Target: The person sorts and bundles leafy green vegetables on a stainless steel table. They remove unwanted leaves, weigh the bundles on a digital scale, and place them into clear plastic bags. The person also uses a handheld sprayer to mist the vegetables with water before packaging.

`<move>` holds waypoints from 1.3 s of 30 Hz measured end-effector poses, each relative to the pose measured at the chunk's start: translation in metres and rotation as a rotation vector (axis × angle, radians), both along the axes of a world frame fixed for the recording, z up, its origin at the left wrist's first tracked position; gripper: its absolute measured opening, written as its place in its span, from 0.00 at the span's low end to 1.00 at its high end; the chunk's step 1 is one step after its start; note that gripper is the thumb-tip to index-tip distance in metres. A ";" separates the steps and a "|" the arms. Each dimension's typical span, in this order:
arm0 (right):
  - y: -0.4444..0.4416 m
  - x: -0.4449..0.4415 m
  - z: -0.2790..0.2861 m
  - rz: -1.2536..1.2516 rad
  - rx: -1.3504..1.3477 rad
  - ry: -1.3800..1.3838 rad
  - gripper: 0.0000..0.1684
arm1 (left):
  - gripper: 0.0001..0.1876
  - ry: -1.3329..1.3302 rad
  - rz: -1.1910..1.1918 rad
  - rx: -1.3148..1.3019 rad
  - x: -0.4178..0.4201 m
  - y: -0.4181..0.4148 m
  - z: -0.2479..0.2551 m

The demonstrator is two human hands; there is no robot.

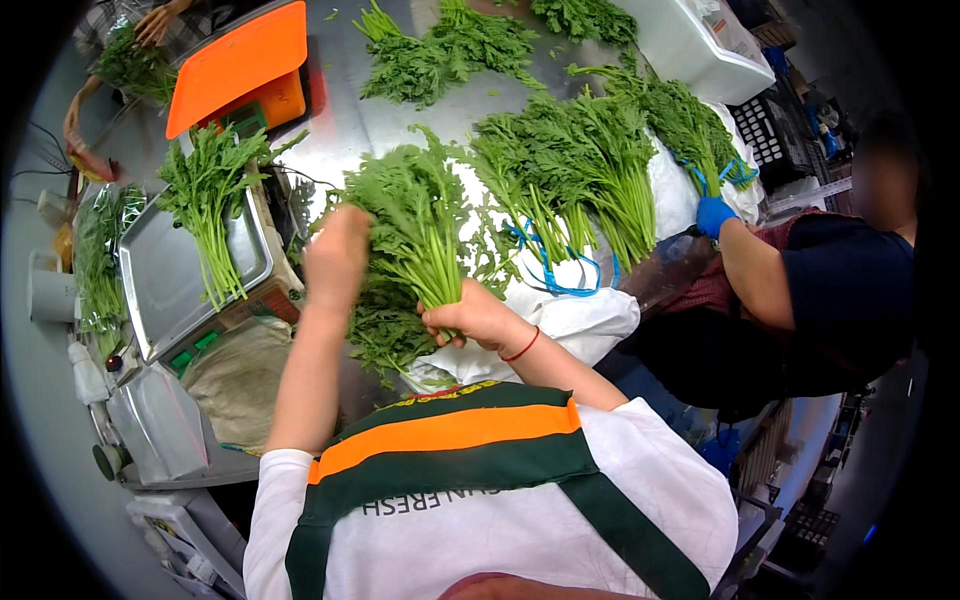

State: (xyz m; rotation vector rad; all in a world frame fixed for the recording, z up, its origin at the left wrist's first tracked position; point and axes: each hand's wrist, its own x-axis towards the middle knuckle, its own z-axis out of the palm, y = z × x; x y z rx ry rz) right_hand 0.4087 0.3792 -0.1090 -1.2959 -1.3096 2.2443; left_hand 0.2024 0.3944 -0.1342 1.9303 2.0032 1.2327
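My right hand [469, 313] grips the lower stems of a bunch of leafy greens [412, 225], its leaves pointing away from me. Blurred, my left hand [337, 240] is raised at the left edge of those leaves; whether it touches them or holds anything I cannot tell. More loose greens [382, 322] lie beneath the held bunch. To the right, several bunches [585, 165] rest on white cloth with blue ties [555, 281] at their stems. On the left, a bunch of greens [214, 217] lies on the metal tray [150, 300] of a scale.
An orange bin [247, 67] stands behind the scale, and a white foam box [697, 52] at the back right. A co-worker's blue-gloved hand [715, 217] is at a tied bunch on the right. Another person's hands [157, 26] are at the upper left. Bagged greens [101, 262] lie far left.
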 end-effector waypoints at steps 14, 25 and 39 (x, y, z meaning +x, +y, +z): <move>0.038 0.001 0.001 0.065 1.420 -0.877 0.06 | 0.14 -0.311 -0.206 -0.047 0.065 -0.043 0.029; 0.030 0.004 -0.010 0.155 1.478 -0.898 0.06 | 0.08 -0.851 0.133 0.054 0.007 -0.016 0.025; 0.048 0.025 -0.003 0.171 1.125 -0.772 0.11 | 0.09 -0.472 0.353 0.170 -0.049 0.007 0.045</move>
